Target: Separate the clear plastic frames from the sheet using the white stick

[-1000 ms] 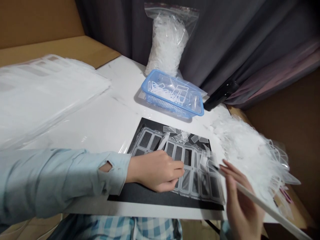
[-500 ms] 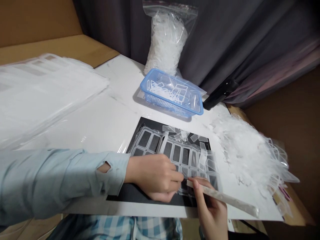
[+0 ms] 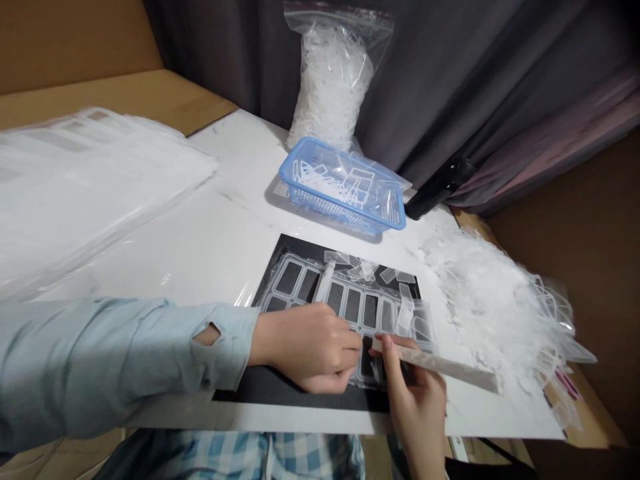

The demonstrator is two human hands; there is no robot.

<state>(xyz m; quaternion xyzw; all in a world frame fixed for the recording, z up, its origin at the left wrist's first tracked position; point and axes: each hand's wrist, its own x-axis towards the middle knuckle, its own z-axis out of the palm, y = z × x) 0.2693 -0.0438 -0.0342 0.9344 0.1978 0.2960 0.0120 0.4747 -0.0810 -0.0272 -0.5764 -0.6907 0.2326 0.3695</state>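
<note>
My left hand (image 3: 313,350) is closed in a pinch above a clear plastic sheet (image 3: 363,293) with rows of rounded rectangular cells. Whatever its fingertips hold is hidden. Opposite it, my right hand (image 3: 420,400) grips a flat whitish strip (image 3: 453,368) between thumb and fingers, its near end close to the left fingertips. Under the celled sheet lies a black mat (image 3: 265,395). A narrow folded flap (image 3: 325,283) stands up from the sheet. Small clear rectangular pieces (image 3: 406,310) are scattered over the mat's far right part.
Behind the mat stands a blue basket (image 3: 340,207) holding white rectangular frames, with a full zip bag (image 3: 333,87) behind it. A heap of clear plastic scraps (image 3: 500,313) covers the right side. Stacked translucent sheets (image 3: 100,193) lie left. A black cylindrical object (image 3: 440,190) leans near the curtain.
My right hand and the strip have moved slightly up and left, away from the table's front edge. My left hand has shifted a little left and up, staying closed.
</note>
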